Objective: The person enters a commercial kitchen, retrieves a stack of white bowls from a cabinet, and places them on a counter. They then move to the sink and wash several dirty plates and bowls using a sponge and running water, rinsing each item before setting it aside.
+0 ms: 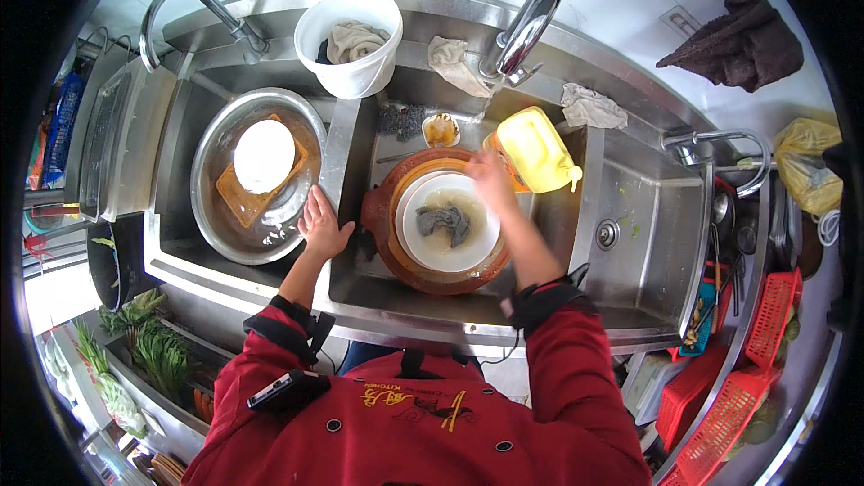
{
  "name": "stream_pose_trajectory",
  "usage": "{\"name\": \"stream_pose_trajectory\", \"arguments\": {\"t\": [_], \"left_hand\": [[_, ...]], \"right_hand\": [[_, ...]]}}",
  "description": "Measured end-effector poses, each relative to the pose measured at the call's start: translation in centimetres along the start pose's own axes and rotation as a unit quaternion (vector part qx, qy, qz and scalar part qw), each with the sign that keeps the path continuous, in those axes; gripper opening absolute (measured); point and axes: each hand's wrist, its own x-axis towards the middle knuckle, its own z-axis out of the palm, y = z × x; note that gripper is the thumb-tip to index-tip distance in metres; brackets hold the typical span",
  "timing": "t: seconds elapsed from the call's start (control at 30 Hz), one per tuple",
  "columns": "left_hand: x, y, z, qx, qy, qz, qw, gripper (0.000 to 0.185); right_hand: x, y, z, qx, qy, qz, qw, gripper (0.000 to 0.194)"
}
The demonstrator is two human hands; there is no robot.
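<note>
My left hand (322, 223) lies palm down at the right rim of a steel basin (208, 229), fingers apart and holding nothing. In that basin, a white oval dish (264, 156) sits on a brown rectangular tray (246, 201) in water. My right hand (491, 182) is motion-blurred over the right edge of a white bowl (420, 253); whether it holds anything is unclear. Inside the bowl, a grey cloth (444, 223) lies in cloudy water. The bowl rests in larger brown earthenware (385, 253) in the middle sink. Just beyond my right hand stands a yellow jug (538, 148).
A white bucket (354, 84) with cloths stands behind the divider. A small soiled dish (441, 130) sits beyond the earthenware. Chrome faucets (540, 20) arch over the sinks. The right basin (611, 189) has a drain and green scraps. Red baskets (722, 418) stand at right.
</note>
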Motion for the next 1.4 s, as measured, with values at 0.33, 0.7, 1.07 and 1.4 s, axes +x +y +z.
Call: {"name": "stream_pose_trajectory", "arguments": {"t": [0.33, 0.7, 1.07, 1.4], "left_hand": [[0.2, -0.4, 0.1, -0.001, -0.012, 0.008, 1.000, 0.115], [0.1, -0.1, -0.2, -0.011, -0.024, 0.003, 1.000, 0.116], [0.2, -0.3, -0.4, -0.018, -0.032, 0.006, 0.999, 0.116], [-3.0, 8.5, 7.0, 0.206, 0.030, 0.254, 0.945, 0.091]], "right_hand": [[-11.3, 4.2, 11.0, -0.218, -0.253, -0.018, 0.942, 0.033], [-5.7, 8.0, 2.3, -0.314, -0.017, -0.202, 0.927, 0.005], [-10.9, 5.7, 11.5, -0.133, -0.213, -0.217, 0.943, 0.037], [-13.4, 11.3, 1.9, -0.403, -0.037, -0.158, 0.901, 0.052]]}}
